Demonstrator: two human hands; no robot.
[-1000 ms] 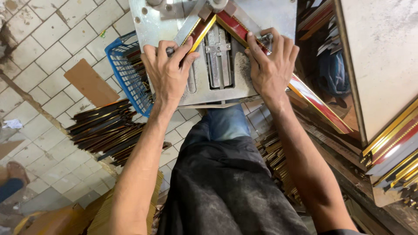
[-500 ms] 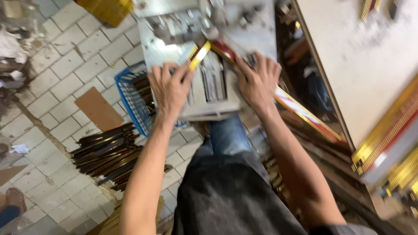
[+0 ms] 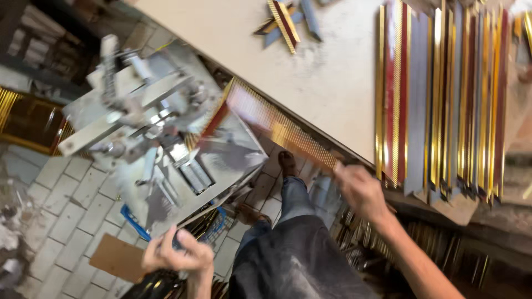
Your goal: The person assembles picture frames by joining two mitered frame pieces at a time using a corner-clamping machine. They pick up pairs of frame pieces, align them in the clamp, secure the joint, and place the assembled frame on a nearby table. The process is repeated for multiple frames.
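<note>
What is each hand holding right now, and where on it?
Right hand grips the gold-and-red moulding strip at its near end. Left hand: too blurred to tell.

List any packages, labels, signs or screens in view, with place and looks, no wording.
No labels, signs or screens show.
Cardboard sheet: flat brown piece on the tiled floor, just left of the left hand.
Blue wire basket: under the metal machine, holding moulding strips.
</note>
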